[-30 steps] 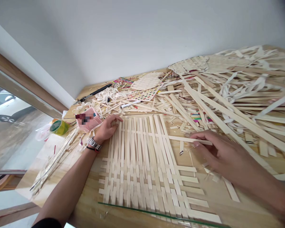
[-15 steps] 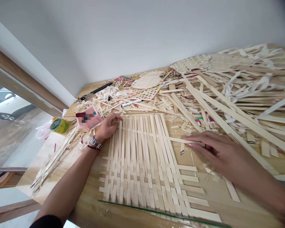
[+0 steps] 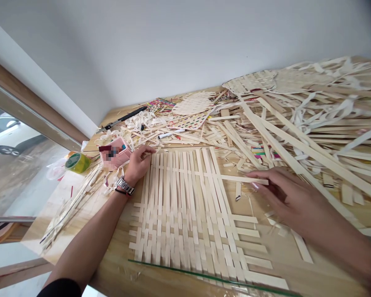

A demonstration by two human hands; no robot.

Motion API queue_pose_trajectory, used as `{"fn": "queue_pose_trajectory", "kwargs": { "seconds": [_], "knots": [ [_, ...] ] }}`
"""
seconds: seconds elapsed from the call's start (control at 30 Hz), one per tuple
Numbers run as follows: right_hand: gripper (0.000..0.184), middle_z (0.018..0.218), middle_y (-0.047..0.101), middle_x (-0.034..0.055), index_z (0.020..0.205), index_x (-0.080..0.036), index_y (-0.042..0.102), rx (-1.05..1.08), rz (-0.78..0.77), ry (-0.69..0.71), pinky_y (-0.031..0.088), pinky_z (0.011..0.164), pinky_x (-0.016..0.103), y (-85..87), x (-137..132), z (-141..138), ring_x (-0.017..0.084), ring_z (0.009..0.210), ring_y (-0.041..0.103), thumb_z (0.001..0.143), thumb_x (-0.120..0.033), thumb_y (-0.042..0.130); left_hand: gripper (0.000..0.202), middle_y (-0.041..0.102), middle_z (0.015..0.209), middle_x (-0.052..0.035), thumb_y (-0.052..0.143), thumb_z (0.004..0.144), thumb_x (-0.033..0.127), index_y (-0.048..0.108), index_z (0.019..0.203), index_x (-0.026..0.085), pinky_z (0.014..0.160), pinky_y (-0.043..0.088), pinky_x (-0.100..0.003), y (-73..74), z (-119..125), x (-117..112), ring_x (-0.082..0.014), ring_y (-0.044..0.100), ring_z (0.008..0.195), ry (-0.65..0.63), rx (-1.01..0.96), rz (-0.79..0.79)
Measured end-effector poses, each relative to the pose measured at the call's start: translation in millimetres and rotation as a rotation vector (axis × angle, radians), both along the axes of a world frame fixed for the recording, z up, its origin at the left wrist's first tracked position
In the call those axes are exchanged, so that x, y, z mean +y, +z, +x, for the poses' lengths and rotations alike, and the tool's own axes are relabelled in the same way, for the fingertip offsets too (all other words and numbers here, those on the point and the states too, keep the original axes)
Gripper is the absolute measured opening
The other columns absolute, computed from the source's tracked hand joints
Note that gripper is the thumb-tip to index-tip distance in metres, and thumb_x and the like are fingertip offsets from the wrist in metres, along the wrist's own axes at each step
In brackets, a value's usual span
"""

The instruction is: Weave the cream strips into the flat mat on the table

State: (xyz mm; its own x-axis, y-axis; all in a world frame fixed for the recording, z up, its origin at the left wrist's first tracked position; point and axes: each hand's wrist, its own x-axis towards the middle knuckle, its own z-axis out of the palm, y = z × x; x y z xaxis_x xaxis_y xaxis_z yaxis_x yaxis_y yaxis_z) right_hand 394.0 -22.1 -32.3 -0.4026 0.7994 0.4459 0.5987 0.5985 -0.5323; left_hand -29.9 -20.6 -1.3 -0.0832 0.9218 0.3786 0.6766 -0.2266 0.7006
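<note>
A partly woven mat of pale flat strips [image 3: 188,214] lies on the wooden table [image 3: 297,272] before me. My left hand [image 3: 139,163], with a metal watch on the wrist, rests on the mat's far left corner, fingers curled over the upright strips. My right hand [image 3: 284,196] pinches the right end of a loose horizontal strip [image 3: 235,178] that runs across the uprights near the mat's far edge.
A heap of loose strips [image 3: 312,123] and small woven pieces [image 3: 194,105] covers the far and right table. A pink box [image 3: 114,153], a green tape roll [image 3: 76,162], a white marker [image 3: 168,134] and a black-handled tool [image 3: 123,119] lie at the left. A glass edge [image 3: 204,277] crosses the mat's near end.
My right hand slid the horizontal strip a little to the left and then back right. My left hand shifted slightly on the mat's corner, fingers curling more.
</note>
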Motion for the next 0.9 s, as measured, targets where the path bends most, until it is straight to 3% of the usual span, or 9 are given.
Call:
{"fn": "queue_pose_trajectory", "kwargs": {
  "seconds": [0.3,0.47,0.77,0.9],
  "knots": [
    [0.024,0.107,0.075,0.0062,0.113,-0.028,0.069,0.000,0.008,0.009,0.056,0.088,0.044,1.3,0,-1,0.026,0.097,0.073,0.106,-0.043,0.052,0.019,0.068,0.100,-0.0054,0.065,0.080,0.014,0.076,0.093,0.020,0.083,0.049,-0.033,-2.0,-4,1,-0.0202,0.062,0.092,-0.031,-0.142,0.081],
    [0.026,0.106,0.077,0.0074,0.114,-0.027,0.070,0.018,-0.050,-0.025,0.057,0.083,0.044,2.7,-1,-1,0.027,0.095,0.074,0.104,-0.045,0.054,0.024,0.067,0.099,-0.0046,0.064,0.076,0.011,0.076,0.094,0.021,0.089,0.049,-0.034,-2.8,-7,2,-0.0208,0.062,0.097,-0.076,-0.216,0.095],
    [0.021,0.105,0.082,0.0043,0.108,-0.030,0.078,0.059,-0.046,0.097,0.059,0.072,0.037,6.8,-1,-4,0.021,0.088,0.076,0.104,-0.042,0.060,0.044,0.068,0.103,-0.0055,0.052,0.066,0.002,0.077,0.097,0.021,0.085,0.048,-0.035,-2.9,-11,3,-0.0226,0.063,0.101,-0.095,-0.054,0.042],
    [0.023,0.103,0.084,0.0041,0.107,-0.029,0.080,0.054,-0.021,0.108,0.062,0.080,0.041,7.3,0,-4,0.023,0.089,0.078,0.103,-0.042,0.061,0.045,0.070,0.105,-0.0054,0.051,0.067,0.002,0.076,0.099,0.021,0.076,0.045,-0.032,-1.1,-13,4,-0.0216,0.062,0.097,-0.111,0.019,0.009]
  ]
}}
